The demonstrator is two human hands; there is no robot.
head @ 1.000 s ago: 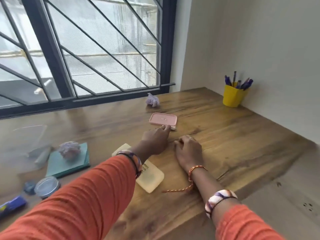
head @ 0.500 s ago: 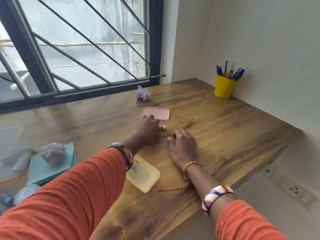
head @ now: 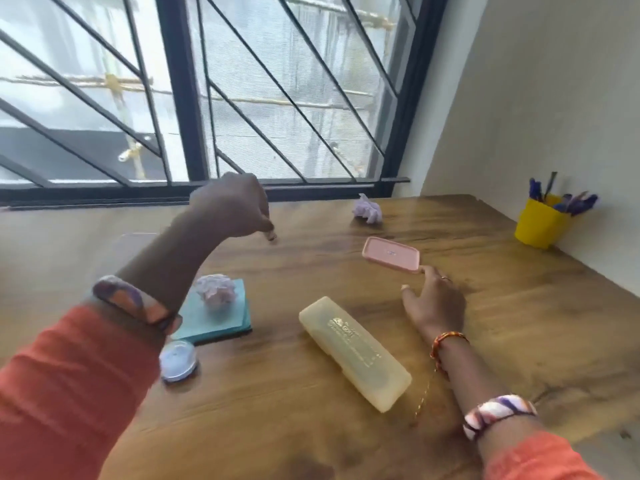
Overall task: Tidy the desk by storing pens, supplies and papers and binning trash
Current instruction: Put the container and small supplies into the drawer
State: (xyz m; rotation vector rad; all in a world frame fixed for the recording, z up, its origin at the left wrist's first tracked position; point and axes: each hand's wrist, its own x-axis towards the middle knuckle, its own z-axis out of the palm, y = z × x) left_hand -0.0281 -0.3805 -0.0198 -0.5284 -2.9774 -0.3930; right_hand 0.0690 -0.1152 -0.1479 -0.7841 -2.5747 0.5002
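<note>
Though closed, a translucent yellowish case [head: 355, 351]

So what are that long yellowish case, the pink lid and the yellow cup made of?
The long case looks like translucent, frosted plastic: light passes through it and it carries moulded lettering. The pink lid seems matte opaque plastic, with rounded corners and a raised rim. The yellow cup holding pens appears to be smooth, glossy plastic, though it is too blurred to be sure.

yellow case [head: 355, 351], embossed print, illegible
</note>
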